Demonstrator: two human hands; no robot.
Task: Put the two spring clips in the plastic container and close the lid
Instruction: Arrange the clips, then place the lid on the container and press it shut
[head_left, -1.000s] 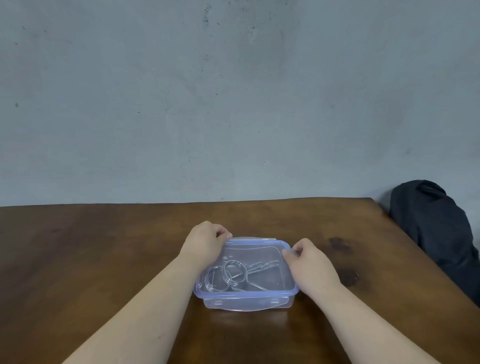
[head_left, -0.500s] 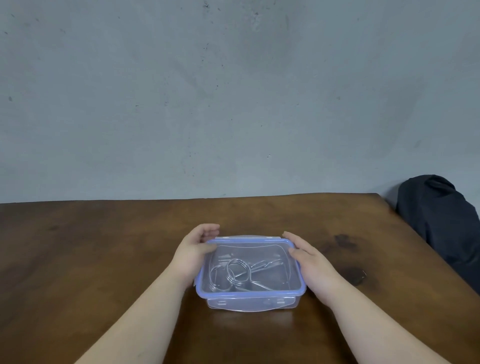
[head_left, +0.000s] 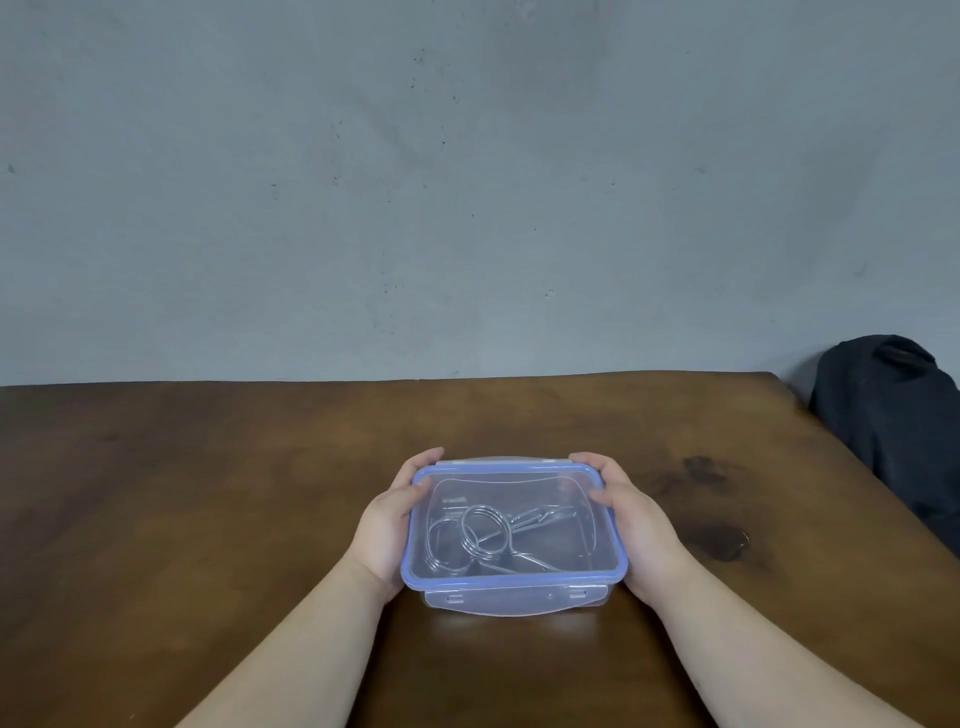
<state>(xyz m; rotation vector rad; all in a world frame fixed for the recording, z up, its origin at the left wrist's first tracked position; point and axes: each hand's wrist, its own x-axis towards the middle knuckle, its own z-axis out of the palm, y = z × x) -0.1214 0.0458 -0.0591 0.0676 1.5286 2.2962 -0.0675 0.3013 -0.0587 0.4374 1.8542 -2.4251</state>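
both hands, left and right, cup the short sides of the clear blue-rimmed plastic container near the tabletop's middle; light, stiff, slippery, its wire spring clips likely rattle loose inside.

A clear, colourless plastic container is seen, topped by a transparent lid edged in pale blue-violet. Silvery metal spring clips are seen through it. The table is coloured a warm brown, mottled with darker stains. The wall is painted dull grey-blue, flecked with dark specks. A black bag is shown at right.
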